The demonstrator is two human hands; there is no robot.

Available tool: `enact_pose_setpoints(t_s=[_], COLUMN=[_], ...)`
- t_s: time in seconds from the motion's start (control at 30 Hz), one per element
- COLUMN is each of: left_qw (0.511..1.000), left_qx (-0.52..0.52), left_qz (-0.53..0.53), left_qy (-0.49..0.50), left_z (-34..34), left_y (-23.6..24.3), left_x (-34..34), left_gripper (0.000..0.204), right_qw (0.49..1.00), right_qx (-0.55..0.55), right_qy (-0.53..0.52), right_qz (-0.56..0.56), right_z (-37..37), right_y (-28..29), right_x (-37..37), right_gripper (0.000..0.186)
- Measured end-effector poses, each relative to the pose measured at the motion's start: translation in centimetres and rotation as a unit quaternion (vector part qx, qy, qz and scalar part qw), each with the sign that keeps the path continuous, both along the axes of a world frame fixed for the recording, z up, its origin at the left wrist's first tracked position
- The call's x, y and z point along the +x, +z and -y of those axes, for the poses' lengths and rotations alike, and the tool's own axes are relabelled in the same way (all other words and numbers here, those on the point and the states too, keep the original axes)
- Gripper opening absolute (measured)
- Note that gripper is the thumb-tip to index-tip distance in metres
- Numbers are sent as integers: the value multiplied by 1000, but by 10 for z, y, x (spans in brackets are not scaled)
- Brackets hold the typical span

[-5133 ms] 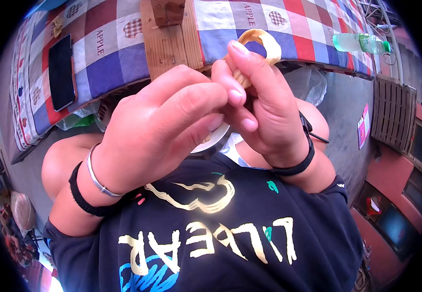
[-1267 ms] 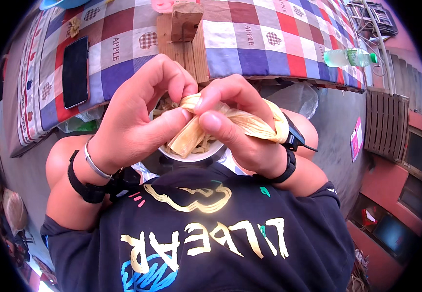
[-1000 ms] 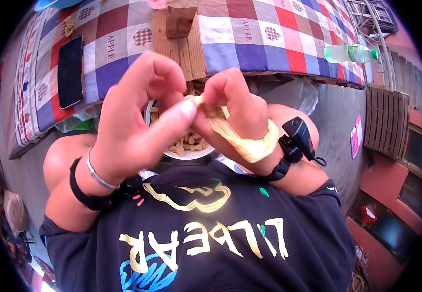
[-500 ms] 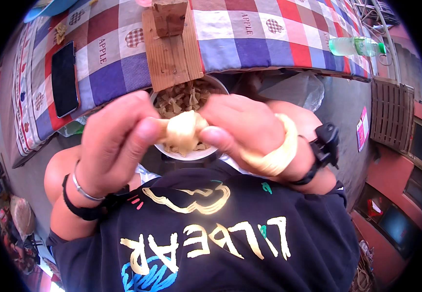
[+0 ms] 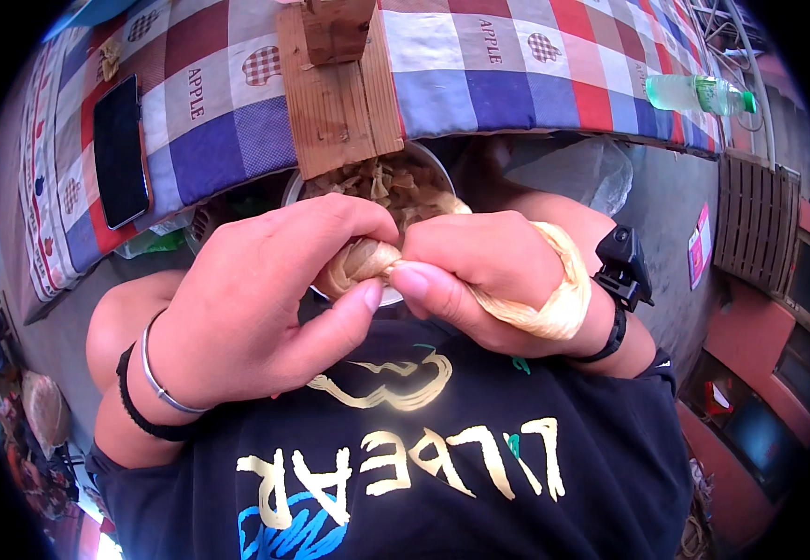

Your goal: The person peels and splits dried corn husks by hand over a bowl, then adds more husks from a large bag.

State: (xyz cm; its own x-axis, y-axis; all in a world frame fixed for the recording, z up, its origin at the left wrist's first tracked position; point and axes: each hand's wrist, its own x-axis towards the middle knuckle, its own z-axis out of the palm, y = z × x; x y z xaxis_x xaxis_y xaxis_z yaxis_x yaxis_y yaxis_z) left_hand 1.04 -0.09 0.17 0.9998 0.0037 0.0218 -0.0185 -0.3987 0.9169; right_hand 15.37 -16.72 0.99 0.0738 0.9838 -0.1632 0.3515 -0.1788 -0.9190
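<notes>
A pale yellow, fibrous strip [image 5: 549, 313] loops around my right hand [image 5: 479, 275]. Its bunched, knotted part [image 5: 358, 266] sits between both hands. My left hand [image 5: 274, 289] curls over this bunch, with thumb and fingers closing around it. Thumb and bent fingers of the right hand pinch the strip beside the knot. Just beyond my hands, a white bowl [image 5: 450, 168] holds many small brownish-yellow knotted pieces [image 5: 381, 177]. My hands cover the near part of the bowl.
A wooden board [image 5: 344, 121] with an upright block [image 5: 338, 33] juts over the bowl from the checked tablecloth [image 5: 498, 93]. At left lies a phone [image 5: 121, 154]; a green-capped bottle [image 5: 699, 95] lies at right. A clear plastic bag [image 5: 591, 177] hangs below the table edge.
My left hand has moved right and turned to cover the knotted part, which was more exposed before. My right hand keeps its pinch on the strip.
</notes>
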Motion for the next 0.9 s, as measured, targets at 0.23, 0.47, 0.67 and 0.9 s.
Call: enact_pose_setpoints(t_s=[0.23, 0.47, 0.67, 0.9], left_qw=[988, 993, 981, 973], left_qx=[122, -45, -156, -176], left_qz=[93, 109, 116, 141], left_qy=[-3, 14, 13, 47], left_z=[4, 7, -4, -33], left_y=[-4, -10, -7, -13], left_x=[-7, -12, -19, -33], left_gripper=[36, 29, 26, 19], right_qw=[982, 988, 974, 950], right_qx=[-99, -98, -102, -42], right_qy=[20, 37, 54, -54], right_qz=[-162, -117, -196, -305], right_z=[-4, -9, -3, 14], right_y=[9, 12, 13, 8], right_x=[2, 2, 12, 1], right_gripper=[36, 38, 40, 42])
